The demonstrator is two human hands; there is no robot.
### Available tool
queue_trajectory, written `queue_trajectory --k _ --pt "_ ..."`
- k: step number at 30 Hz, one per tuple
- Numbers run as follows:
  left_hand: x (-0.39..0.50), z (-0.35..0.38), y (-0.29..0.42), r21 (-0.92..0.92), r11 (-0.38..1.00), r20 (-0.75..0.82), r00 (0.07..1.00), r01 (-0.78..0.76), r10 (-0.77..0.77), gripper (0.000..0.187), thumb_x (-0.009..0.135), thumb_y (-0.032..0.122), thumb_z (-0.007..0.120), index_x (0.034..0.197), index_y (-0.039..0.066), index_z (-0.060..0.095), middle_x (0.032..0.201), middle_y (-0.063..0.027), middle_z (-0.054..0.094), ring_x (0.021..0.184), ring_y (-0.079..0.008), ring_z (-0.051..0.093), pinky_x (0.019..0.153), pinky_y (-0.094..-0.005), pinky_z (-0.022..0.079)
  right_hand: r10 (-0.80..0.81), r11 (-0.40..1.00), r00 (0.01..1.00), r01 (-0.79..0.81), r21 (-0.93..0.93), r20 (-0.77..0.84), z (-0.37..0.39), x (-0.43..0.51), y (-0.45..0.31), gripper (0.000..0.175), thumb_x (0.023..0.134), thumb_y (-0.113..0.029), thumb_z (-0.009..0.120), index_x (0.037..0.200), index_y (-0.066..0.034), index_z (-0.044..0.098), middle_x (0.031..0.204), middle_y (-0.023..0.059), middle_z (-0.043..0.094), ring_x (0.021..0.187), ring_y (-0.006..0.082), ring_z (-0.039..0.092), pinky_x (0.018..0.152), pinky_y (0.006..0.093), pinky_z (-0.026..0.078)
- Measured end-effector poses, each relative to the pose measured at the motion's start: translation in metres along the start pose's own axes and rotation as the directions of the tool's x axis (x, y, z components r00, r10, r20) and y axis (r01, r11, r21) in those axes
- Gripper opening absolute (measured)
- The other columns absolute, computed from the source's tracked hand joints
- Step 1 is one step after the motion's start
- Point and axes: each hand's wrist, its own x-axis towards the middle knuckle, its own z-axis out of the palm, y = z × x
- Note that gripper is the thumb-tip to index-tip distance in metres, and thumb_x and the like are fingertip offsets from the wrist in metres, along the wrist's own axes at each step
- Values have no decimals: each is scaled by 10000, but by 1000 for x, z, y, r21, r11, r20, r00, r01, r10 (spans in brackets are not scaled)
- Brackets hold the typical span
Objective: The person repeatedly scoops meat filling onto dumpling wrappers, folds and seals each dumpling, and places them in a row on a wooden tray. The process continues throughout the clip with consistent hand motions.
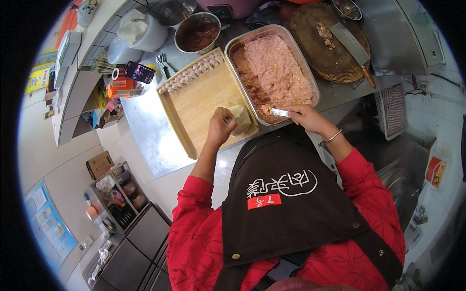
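My left hand [221, 125] is curled over the wooden tray, beside a stack of pale dough wrappers [239, 120]; whether something is inside its fingers cannot be made out. In my right hand [304, 116] is a flat metal spatula [280, 112], its tip at the near left corner of the steel pan [316, 85]. Pink minced meat filling with yellow bits [278, 69] fills much of that pan. Rows of small wrapped dumplings [193, 74] line the far edge of the wooden tray [204, 105].
Right of the pan, a cleaver [350, 43] lies on a round chopping block [309, 40]. Beyond the tray stands a steel pot of dark red sauce [198, 36]. A phone [139, 72] and tongs [164, 65] are at the left, near white plastic tubs [151, 36].
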Motion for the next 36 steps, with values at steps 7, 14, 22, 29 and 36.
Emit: queue_trajectory --k 7,14,22,29,36 --pt "14 -43 10 -996 19 87 980 91 -181 428 1066 310 492 1337 -5 594 1362 -180 658 1222 -300 647 1098 -424 497 48 987 999 -47 153 0 -7 -8 -12 358 1092 -155 543 1416 -91 682 756 -46 550 669 68 499 615 245 440" --pt "60 10 88 -982 32 163 926 184 -342 529 1143 385 381 1493 18 530 1468 -166 614 1351 -329 586 1185 -499 425 -70 977 992 89 192 -101 10 -13 -61 367 1070 -126 577 1422 -86 675 914 -5 645 757 91 569 673 252 486" --pt "65 39 151 -984 -149 129 961 95 -244 578 1160 418 286 1490 -21 467 1398 -205 626 1330 -353 588 1145 -511 453 -546 756 795 332 -564 -263 37 -5 -75 455 959 -58 665 1404 -148 685 892 122 531 819 302 638 712 409 533" --pt "64 40 133 -952 307 -35 989 11 -143 702 1153 513 220 1314 -36 627 1396 -187 626 1339 -321 564 1118 -425 461 -525 746 827 331 -578 -204 31 -13 -83 412 951 -69 678 1353 -153 711 914 101 563 775 302 650 683 415 538" --pt "56 29 127 -887 460 15 999 33 -44 445 1126 344 499 1106 -24 748 1287 -174 704 1208 -245 646 1053 -377 505 -602 667 775 354 -655 -194 33 -14 -92 408 938 -87 672 1333 -179 718 907 89 562 754 290 656 641 419 540"
